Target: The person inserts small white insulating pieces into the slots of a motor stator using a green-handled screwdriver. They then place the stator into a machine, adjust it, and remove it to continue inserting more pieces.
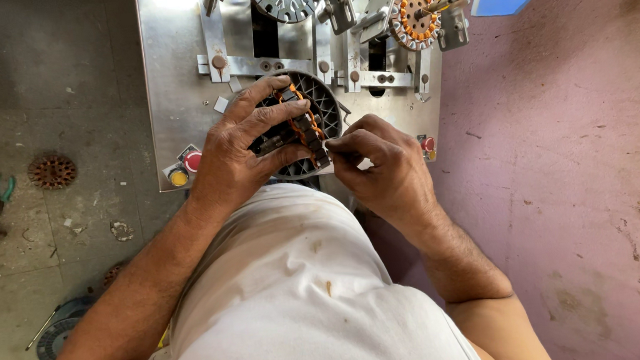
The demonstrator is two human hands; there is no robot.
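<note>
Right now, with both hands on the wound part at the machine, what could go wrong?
1. The right hand pinches something fine at the stator; a hard pull might snap or nick the orange winding wire.
2. The left hand alone grips the stator over the black ribbed holder; it might slip.
3. Either hand might bump the red button.

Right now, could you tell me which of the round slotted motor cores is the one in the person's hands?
The dark stator core with copper wire at the plate's near edge: left hand grips it, right hand pinches its side. The wound one sits mounted top right, untouched.

Both hands (310, 154) on wound stator (296, 128)
</note>
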